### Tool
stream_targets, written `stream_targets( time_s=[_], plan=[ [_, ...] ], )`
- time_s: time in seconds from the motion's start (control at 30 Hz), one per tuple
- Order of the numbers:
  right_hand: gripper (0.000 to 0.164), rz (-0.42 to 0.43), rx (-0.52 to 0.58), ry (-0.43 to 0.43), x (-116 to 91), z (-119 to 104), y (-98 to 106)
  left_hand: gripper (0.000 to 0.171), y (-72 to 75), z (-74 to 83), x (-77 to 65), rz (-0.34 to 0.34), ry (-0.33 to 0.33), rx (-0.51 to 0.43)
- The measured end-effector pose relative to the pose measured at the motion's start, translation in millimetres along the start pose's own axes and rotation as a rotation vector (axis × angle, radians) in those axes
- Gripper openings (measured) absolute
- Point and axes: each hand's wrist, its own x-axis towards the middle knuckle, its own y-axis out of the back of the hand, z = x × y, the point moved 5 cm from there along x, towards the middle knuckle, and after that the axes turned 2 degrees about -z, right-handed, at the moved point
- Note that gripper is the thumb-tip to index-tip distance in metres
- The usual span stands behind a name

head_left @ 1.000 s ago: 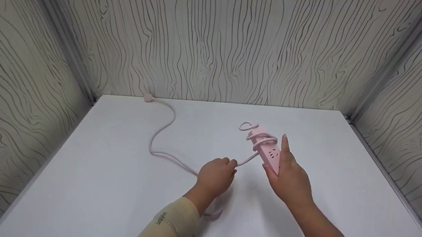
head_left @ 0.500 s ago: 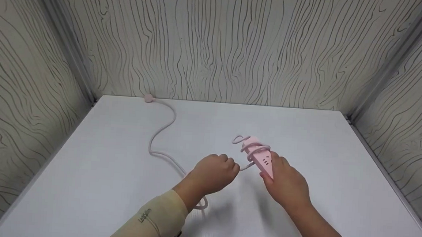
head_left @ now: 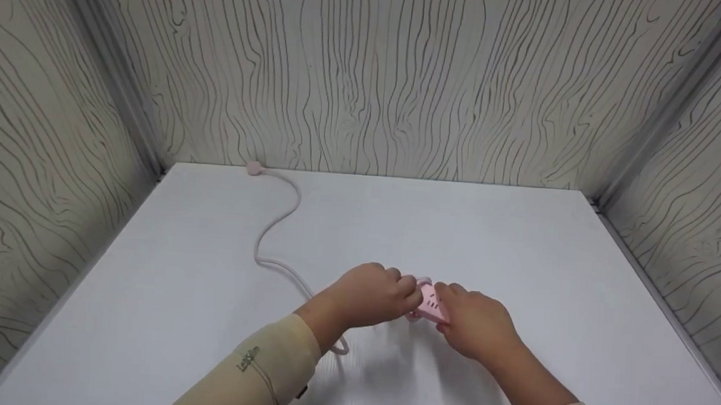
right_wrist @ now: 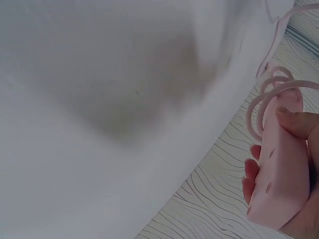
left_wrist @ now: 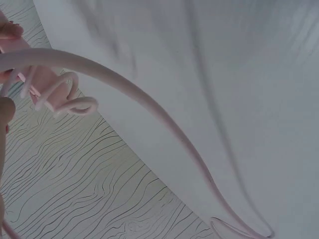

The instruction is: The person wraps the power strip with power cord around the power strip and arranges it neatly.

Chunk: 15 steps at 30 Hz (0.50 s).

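A pink power strip [head_left: 432, 306] is held up over the table by my right hand [head_left: 481, 326], with thumb and fingers around its body in the right wrist view. The pink cord [left_wrist: 144, 99] winds in several loose turns about the strip's far end, and a small loop sticks out past that end. My left hand [head_left: 373, 296] has its fingers curled on the cord, close beside the strip, and hides the wrapped end in the head view. From there the cord hangs down in an arc to the table, as the left wrist view shows.
The white table [head_left: 173, 291] is bounded by wood-grain panels [head_left: 368, 78] at the back and sides. The rest of the cord snakes over its left half to a pink plug [head_left: 254, 168] at the back edge.
My right hand has brought the power strip down and left, its far end tipping out of sight behind the left hand. The left hand has shifted slightly right with the cord.
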Motion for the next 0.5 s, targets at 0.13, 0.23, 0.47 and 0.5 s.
stream_targets(
  time_s=[0.13,0.23,0.47,0.5],
  plan=[
    [0.050,-0.007,-0.060,0.102,1,-6,0,0.018,2.7,-0.8,3.1,0.039,-0.035,0.040],
    [0.045,0.020,-0.089,0.196,0,-11,2,0.019,1.3,-6.3,5.5,0.008,-0.023,0.019],
    [0.051,0.106,-0.051,0.450,-7,-25,10,0.009,1.1,-14.2,8.0,0.052,-0.008,-0.052],
    [0.050,0.118,-0.038,0.476,-8,-26,11,0.007,1.3,-14.1,8.1,0.060,-0.012,-0.065]
  ],
)
